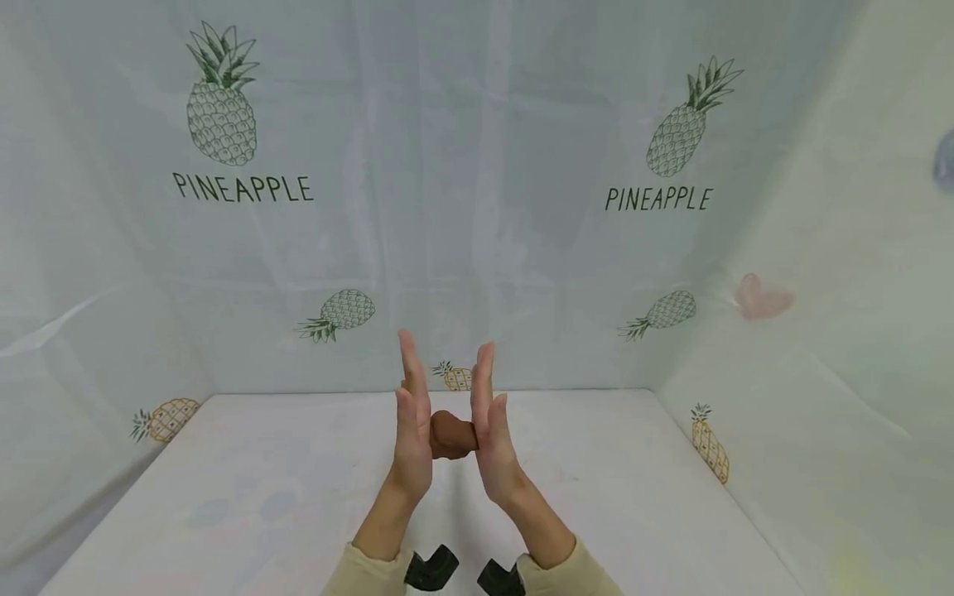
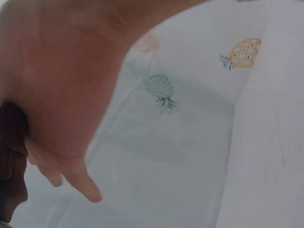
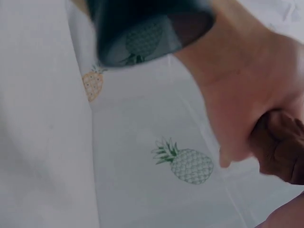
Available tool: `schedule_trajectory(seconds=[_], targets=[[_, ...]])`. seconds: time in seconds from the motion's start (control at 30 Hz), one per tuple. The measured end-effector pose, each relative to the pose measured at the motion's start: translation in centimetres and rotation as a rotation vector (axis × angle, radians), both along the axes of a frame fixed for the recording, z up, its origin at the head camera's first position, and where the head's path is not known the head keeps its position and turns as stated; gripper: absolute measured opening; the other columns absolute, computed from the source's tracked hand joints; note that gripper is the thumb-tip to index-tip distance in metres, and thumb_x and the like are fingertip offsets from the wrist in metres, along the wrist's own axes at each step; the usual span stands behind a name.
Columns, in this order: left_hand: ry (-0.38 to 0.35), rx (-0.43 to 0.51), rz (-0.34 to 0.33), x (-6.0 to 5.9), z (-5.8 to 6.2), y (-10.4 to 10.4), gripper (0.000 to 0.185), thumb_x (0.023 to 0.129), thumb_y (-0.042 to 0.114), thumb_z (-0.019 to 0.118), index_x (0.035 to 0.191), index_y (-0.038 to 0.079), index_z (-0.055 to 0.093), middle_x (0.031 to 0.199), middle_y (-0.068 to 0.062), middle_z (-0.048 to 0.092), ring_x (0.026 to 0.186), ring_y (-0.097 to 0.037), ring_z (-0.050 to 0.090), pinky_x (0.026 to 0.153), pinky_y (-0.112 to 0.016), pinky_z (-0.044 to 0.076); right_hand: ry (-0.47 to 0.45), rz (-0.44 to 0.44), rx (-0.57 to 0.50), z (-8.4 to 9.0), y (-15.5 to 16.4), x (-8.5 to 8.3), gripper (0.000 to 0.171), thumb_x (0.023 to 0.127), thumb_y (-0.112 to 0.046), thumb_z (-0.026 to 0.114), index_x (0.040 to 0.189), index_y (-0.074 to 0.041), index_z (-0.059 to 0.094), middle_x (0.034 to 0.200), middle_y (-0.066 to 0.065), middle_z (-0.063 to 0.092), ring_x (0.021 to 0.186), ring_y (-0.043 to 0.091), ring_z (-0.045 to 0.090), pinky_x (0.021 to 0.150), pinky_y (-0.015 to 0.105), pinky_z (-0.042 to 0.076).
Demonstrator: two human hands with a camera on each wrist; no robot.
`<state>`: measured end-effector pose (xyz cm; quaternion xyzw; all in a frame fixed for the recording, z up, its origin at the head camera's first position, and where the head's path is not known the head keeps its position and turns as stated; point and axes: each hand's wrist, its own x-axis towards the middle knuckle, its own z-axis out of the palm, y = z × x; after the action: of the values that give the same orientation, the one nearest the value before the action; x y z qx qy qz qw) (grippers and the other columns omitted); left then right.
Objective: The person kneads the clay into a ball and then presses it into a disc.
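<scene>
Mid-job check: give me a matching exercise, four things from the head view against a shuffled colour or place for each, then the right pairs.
Things:
1. lump
2. left hand
3. heart print
4. right hand

Colours and places:
A. pink
B. against the lump's right side
C. brown
D. against the lump's left side

Pairs: 1-C; 2-D; 3-A; 4-B

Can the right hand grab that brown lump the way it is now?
Probably yes: the right hand touches the brown lump, and nothing shows between them. Its fingers would likely just need to curl, though the left hand touches the other side.
</scene>
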<state>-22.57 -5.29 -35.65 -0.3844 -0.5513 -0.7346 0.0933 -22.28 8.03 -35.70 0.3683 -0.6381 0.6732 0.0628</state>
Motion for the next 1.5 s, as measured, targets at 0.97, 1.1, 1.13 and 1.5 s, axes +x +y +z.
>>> schedule_trajectory(seconds=[0.97, 1.1, 1.13, 1.5], targets=[[0.071, -0.038, 0.337, 0.2, 0.5, -0.4, 0.069, 0.108, 0.065, 0.001, 0.169, 0.035, -0.013, 0.176, 0.016, -0.020, 0.159, -0.009, -0.027, 0.119, -0.059, -0.029, -0.107, 0.105, 0.005, -0.8, -1.3, 0.5, 0.061, 0.111, -0.056, -0.002, 0.163, -0.041, -0.029, 0.176, -0.007, -0.021, 0.164, 0.027, -0.016, 0.125, 0.066, -0.012], [-0.001, -0.022, 0.308, -0.1, 0.5, -0.7, 0.065, 0.109, 0.063, 0.001, 0.168, 0.039, -0.015, 0.173, 0.021, -0.022, 0.159, -0.006, -0.026, 0.121, -0.061, -0.026, -0.050, 0.123, 0.007, -0.4, -1.7, 1.4, 0.066, 0.108, -0.064, -0.003, 0.163, -0.041, -0.030, 0.175, -0.009, -0.023, 0.163, 0.025, -0.020, 0.122, 0.070, -0.016], [-0.014, -0.025, 0.290, -0.1, 0.4, -0.6, 0.065, 0.109, 0.062, 0.000, 0.167, 0.040, -0.016, 0.173, 0.023, -0.022, 0.158, -0.006, -0.027, 0.121, -0.063, -0.025, -0.037, 0.112, 0.002, -0.2, -1.6, 1.5, 0.066, 0.107, -0.066, -0.003, 0.162, -0.042, -0.029, 0.175, -0.010, -0.023, 0.163, 0.023, -0.021, 0.121, 0.070, -0.016], [-0.022, -0.098, 0.185, 1.6, -0.4, 2.5, 0.065, 0.107, 0.065, -0.005, 0.167, 0.043, -0.015, 0.173, 0.019, -0.026, 0.158, -0.010, -0.030, 0.117, -0.068, -0.026, -0.045, -0.048, -0.113, 0.4, 0.8, 0.1, 0.064, 0.108, -0.065, -0.001, 0.164, -0.044, -0.024, 0.175, -0.015, -0.021, 0.163, 0.020, -0.017, 0.120, 0.070, -0.020]])
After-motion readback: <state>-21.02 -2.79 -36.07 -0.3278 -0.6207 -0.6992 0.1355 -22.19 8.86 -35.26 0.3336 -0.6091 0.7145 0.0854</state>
